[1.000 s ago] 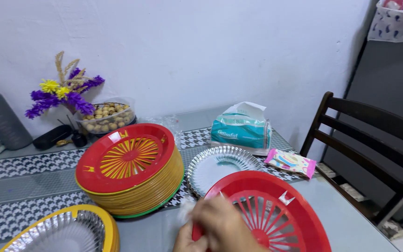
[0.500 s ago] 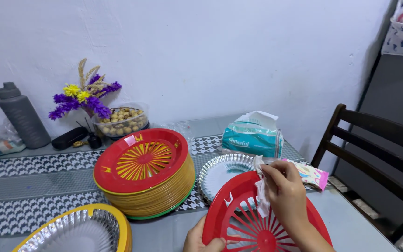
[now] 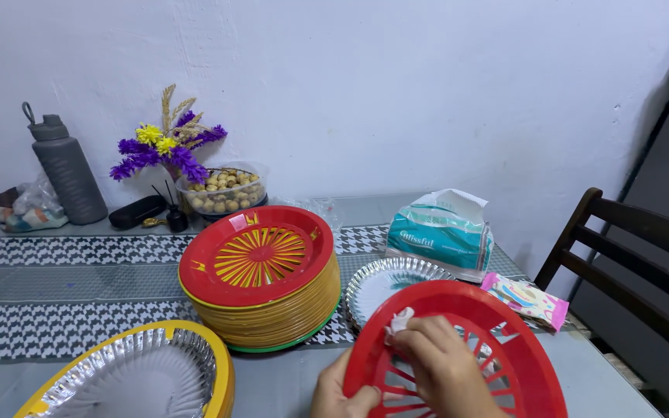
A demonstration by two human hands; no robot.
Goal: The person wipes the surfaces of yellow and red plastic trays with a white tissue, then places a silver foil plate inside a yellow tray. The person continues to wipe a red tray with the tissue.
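Observation:
My left hand (image 3: 342,395) grips the near left rim of a red slotted plastic plate holder (image 3: 505,333), which is tilted up toward me. My right hand (image 3: 443,364) presses a crumpled white tissue (image 3: 398,322) against the inside of that holder, near its upper left rim. Behind the holder lies a stack of silver foil plates (image 3: 385,275). To the left stands a tall stack of plate holders (image 3: 261,271), red on top, yellow below, green at the bottom.
A yellow holder with a silver plate in it (image 3: 137,375) sits at the near left. A tissue pack (image 3: 443,232), a small pink packet (image 3: 526,298), a bowl of nuts (image 3: 224,190), purple flowers (image 3: 166,147), a grey bottle (image 3: 65,166) and a dark wooden chair (image 3: 644,255) surround the work.
My right hand has slid with the tissue from the holder's upper middle to its upper left rim. The view has shifted, showing more of the table's left side.

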